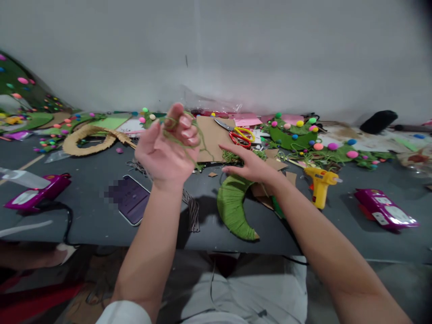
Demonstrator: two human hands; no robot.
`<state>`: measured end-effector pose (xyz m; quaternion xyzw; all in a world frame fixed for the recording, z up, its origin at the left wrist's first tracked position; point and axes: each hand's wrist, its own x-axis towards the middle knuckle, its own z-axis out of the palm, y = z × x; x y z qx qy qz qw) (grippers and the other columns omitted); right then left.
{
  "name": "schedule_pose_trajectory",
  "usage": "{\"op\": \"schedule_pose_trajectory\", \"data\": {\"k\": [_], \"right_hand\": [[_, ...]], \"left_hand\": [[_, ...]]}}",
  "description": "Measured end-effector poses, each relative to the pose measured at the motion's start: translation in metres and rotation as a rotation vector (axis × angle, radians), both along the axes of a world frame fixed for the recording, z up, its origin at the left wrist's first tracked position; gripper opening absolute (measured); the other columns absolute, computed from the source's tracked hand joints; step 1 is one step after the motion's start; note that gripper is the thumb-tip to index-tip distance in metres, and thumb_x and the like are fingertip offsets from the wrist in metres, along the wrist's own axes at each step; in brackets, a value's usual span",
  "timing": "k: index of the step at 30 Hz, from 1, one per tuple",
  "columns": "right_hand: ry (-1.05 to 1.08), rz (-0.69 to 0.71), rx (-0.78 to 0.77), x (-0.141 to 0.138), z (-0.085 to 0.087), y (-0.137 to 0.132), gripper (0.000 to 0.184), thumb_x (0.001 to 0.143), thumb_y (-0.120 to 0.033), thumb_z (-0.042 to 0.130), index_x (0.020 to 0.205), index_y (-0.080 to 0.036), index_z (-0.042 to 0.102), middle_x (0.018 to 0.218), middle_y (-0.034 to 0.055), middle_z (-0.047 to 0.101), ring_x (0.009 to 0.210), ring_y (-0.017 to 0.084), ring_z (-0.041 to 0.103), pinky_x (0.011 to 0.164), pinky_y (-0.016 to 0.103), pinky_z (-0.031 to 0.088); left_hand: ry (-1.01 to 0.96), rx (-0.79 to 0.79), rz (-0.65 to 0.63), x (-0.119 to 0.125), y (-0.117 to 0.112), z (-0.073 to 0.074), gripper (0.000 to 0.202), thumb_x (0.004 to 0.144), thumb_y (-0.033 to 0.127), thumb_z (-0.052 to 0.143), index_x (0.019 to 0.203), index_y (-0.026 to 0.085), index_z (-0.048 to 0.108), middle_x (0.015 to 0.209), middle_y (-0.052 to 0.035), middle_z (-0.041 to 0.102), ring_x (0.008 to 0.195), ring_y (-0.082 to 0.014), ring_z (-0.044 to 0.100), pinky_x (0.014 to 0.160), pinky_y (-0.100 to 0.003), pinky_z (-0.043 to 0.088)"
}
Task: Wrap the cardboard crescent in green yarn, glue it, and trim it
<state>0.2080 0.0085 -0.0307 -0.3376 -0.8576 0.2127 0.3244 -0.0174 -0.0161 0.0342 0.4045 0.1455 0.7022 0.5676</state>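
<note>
My left hand (pixel 168 150) is raised above the dark table (pixel 84 211), fingers curled around a strand of green yarn (pixel 175 130) that trails down to the right. My right hand (pixel 248 166) lies lower, fingers stretched out flat toward the left, resting on the top of a curved cardboard piece wrapped in green yarn (pixel 232 207). Its palm holds nothing that I can see. A loose tangle of green yarn (pixel 232 156) lies just behind my right hand.
A yellow glue gun (pixel 320 182) stands right of my right hand, red-and-yellow scissors (pixel 240 135) behind it. A phone (pixel 131 200) lies near my left forearm. Magenta devices (pixel 384 209) (pixel 33 193) sit at both sides; a cardboard ring (pixel 89 141) and pom-pom decorated green shapes (pixel 297 135) lie at the back.
</note>
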Motion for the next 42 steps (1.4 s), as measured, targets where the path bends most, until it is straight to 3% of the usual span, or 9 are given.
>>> {"op": "schedule_pose_trajectory", "data": {"k": [5, 10, 15, 19, 23, 29, 34, 38, 42], "right_hand": [[0.277, -0.047, -0.229, -0.006, 0.016, -0.011, 0.026, 0.089, -0.042, 0.064, 0.099, -0.019, 0.071, 0.083, 0.0035, 0.068, 0.077, 0.017, 0.063, 0.077, 0.031, 0.050], [0.701, -0.109, -0.416, 0.022, 0.032, -0.014, 0.024, 0.091, -0.046, 0.061, 0.091, -0.023, 0.061, 0.080, 0.0008, 0.057, 0.059, 0.010, 0.047, 0.057, 0.026, 0.045], [0.405, 0.044, -0.396, 0.006, 0.029, -0.025, 0.067, 0.078, -0.042, 0.076, 0.138, -0.033, 0.049, 0.143, 0.0073, 0.048, 0.081, 0.013, 0.057, 0.071, 0.029, 0.052], [0.112, 0.127, -0.450, -0.016, 0.016, -0.027, 0.059, 0.081, -0.038, 0.071, 0.135, -0.021, 0.057, 0.113, 0.0083, 0.067, 0.074, 0.013, 0.057, 0.068, 0.028, 0.049], [0.032, -0.014, -0.402, 0.006, 0.023, -0.022, 0.031, 0.087, -0.044, 0.063, 0.090, -0.014, 0.073, 0.075, 0.0029, 0.064, 0.068, 0.013, 0.054, 0.061, 0.026, 0.041], [0.337, -0.408, -0.132, 0.065, 0.044, -0.024, 0.025, 0.084, -0.047, 0.069, 0.083, -0.022, 0.074, 0.063, 0.0001, 0.058, 0.058, 0.013, 0.049, 0.055, 0.028, 0.039], [0.441, -0.615, 0.182, 0.071, 0.060, -0.042, 0.022, 0.080, -0.046, 0.074, 0.076, -0.024, 0.074, 0.068, 0.0037, 0.063, 0.063, 0.018, 0.056, 0.058, 0.035, 0.043], [0.658, -0.645, 0.432, 0.058, 0.082, -0.058, 0.024, 0.080, -0.047, 0.075, 0.071, -0.025, 0.072, 0.063, 0.0038, 0.058, 0.057, 0.018, 0.052, 0.053, 0.035, 0.036], [0.584, -0.531, 0.247, 0.055, 0.084, -0.058, 0.028, 0.085, -0.048, 0.069, 0.075, -0.022, 0.072, 0.053, -0.0006, 0.044, 0.048, 0.012, 0.037, 0.048, 0.031, 0.025]], "left_hand": [[0.042, -0.037, 0.015, -0.002, 0.002, -0.005, 0.029, 0.089, 0.041, 0.045, 0.099, 0.023, 0.066, 0.085, -0.0079, 0.063, 0.077, -0.0170, 0.061, 0.060, -0.025, 0.050], [-0.128, -0.009, 0.079, -0.019, 0.015, -0.006, 0.020, 0.087, 0.034, 0.046, 0.087, 0.024, 0.063, 0.078, -0.0054, 0.060, 0.064, -0.0118, 0.052, 0.057, -0.021, 0.046], [-0.056, -0.063, 0.015, -0.004, 0.007, -0.008, 0.021, 0.087, 0.039, 0.048, 0.089, 0.024, 0.061, 0.077, -0.0050, 0.058, 0.061, -0.0121, 0.051, 0.054, -0.022, 0.045], [-0.068, -0.079, -0.035, 0.001, 0.000, -0.004, 0.020, 0.086, 0.039, 0.048, 0.086, 0.022, 0.059, 0.073, -0.0041, 0.055, 0.056, -0.0109, 0.045, 0.050, -0.021, 0.043], [-0.183, -0.002, 0.104, -0.022, 0.012, -0.005, 0.016, 0.087, 0.032, 0.044, 0.092, 0.023, 0.057, 0.079, -0.0022, 0.059, 0.067, -0.0094, 0.052, 0.062, -0.021, 0.046], [-0.053, -0.171, 0.468, -0.043, 0.023, -0.008, 0.029, 0.090, 0.037, 0.032, 0.108, 0.026, 0.052, 0.089, 0.0008, 0.066, 0.115, -0.0167, 0.058, 0.070, -0.031, 0.046], [-0.149, -0.210, 0.501, -0.028, 0.033, -0.011, 0.026, 0.083, 0.033, 0.041, 0.099, 0.021, 0.058, 0.091, 0.0009, 0.068, 0.107, -0.0135, 0.062, 0.077, -0.026, 0.049], [0.458, -0.335, 0.178, -0.005, 0.041, -0.029, 0.043, 0.071, 0.027, 0.062, 0.113, 0.018, 0.057, 0.094, -0.0061, 0.069, 0.068, -0.0142, 0.065, 0.062, -0.028, 0.050], [1.339, -0.103, 0.067, 0.014, 0.026, -0.042, 0.042, 0.078, 0.042, 0.062, 0.112, 0.018, 0.065, 0.085, -0.0063, 0.071, 0.069, -0.0200, 0.066, 0.064, -0.032, 0.047]]}}
